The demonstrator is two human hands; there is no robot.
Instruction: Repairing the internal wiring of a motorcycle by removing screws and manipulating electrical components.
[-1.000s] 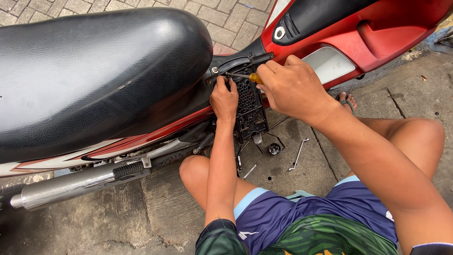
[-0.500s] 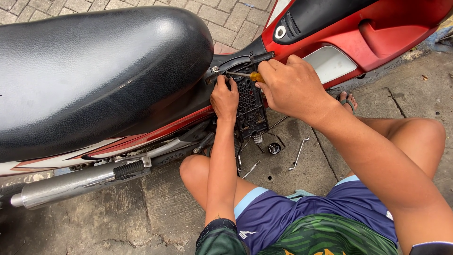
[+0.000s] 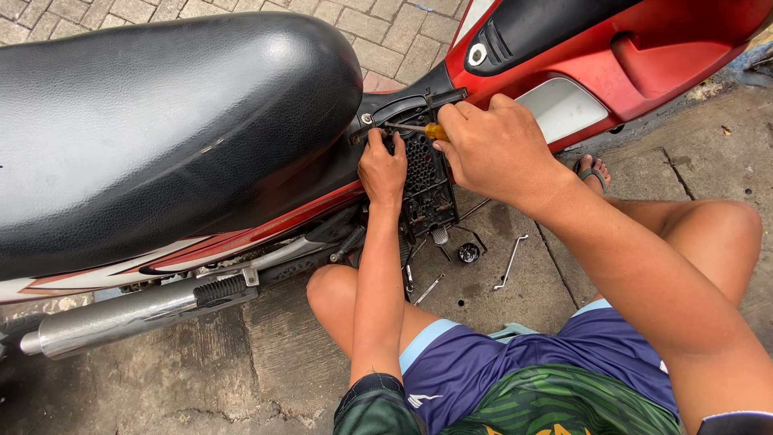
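Hardly anything differs from half a second ago: both hands keep their places at the black perforated panel under the front of the motorcycle's black seat, just above the centre of the frame, and the screwdriver has at most shifted a touch. The right hand is clenched around the yellow-handled screwdriver, only a stub of the handle showing at the thumb, with the thin shaft running left to a fastener at the panel's upper left corner. The left hand presses against the panel's left edge with curled fingers; whether it grips the edge or merely steadies it, I cannot tell. The seat fills the upper left of the frame and overhangs the panel's top, while the red body cover spans the upper right. At lower left the chrome exhaust pipe lies along the side of the machine. On the concrete ground below the panel sit a small round black part, a bent metal tool to its right and a short metal tool near the person's knee. A sandalled foot shows right of the right wrist, partly hidden by the forearm. No containers are to be seen.
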